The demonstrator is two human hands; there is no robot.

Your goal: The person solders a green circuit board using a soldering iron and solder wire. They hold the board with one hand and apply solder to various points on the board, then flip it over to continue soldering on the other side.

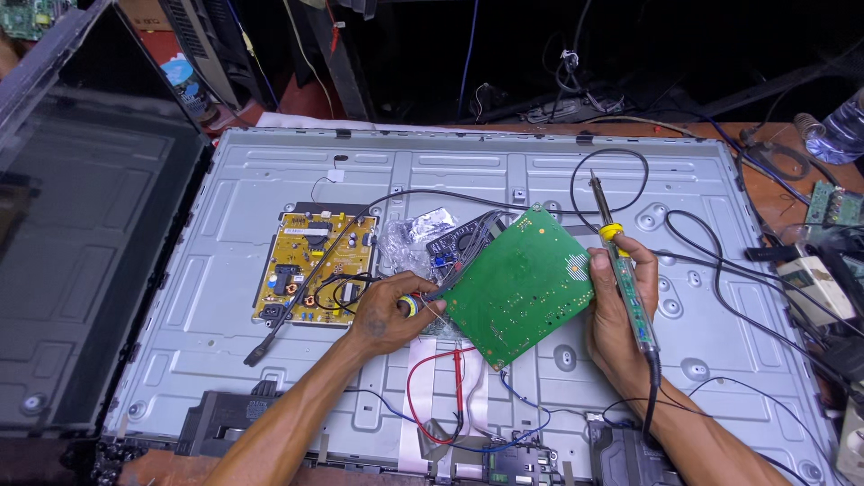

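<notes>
A green circuit board (522,283) is tilted up over the grey metal back panel (243,180) of a flat screen. My left hand (389,313) grips the board's left edge and a small roll of solder wire (409,306). My right hand (616,310) steadies the board's right edge while holding a soldering iron (621,270) with a yellow collar, tip pointing up and away from the board. A yellow power board (315,265) is fixed to the panel left of my left hand.
A dark screen panel (81,216) lies at the left. Black cables (702,261) loop over the panel's right side. Red and blue wires (450,396) trail below the board. Small boards and a plastic bottle (837,130) crowd the right edge of the wooden bench.
</notes>
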